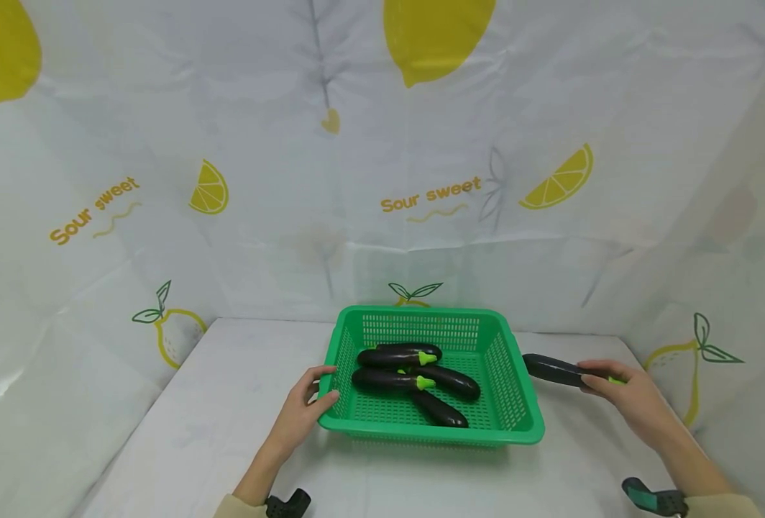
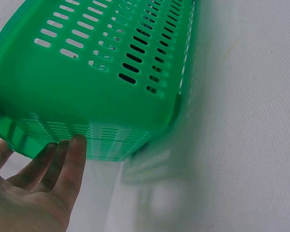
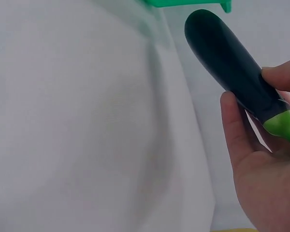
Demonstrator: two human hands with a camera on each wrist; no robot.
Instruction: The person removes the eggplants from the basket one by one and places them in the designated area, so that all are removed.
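Head view shows our left hand point(image 1: 305, 410) resting against the left wall of the green perforated plastic basket point(image 1: 515, 403), thumb hooked over the rim and the remaining fingers laid along the outside of the wall, so the hand grips the basket edge. Left wrist view confirms the contact: the fingertips point(image 2: 76, 145) touch the slotted underside corner of the basket point(image 2: 87, 87), with the fingers nearly straight. The basket sits on the white cloth-covered table point(image 1: 214, 403), at about 12 o'clock from our body. Inside it lie four dark purple eggplants with bright green stem caps point(image 1: 398, 355), stacked loosely and touching one another, three of them running roughly from 9 to 3 o'clock and the nearest one angled toward 4 o'clock. Our right hand point(image 1: 628, 396) is at about 2 o'clock, just outside the right wall of the basket, and holds a fifth dark purple eggplant point(image 1: 553, 370) at its stem end, with the rounded tip pointing toward 9 o'clock at the basket rim. Right wrist view shows the thumb point(image 3: 280, 77) and fingers curled round this eggplant point(image 3: 227, 58) near its green cap, clear of the table. A white curtain printed with yellow lemons point(image 1: 421, 180) encloses the table from 9 to 3 o'clock.
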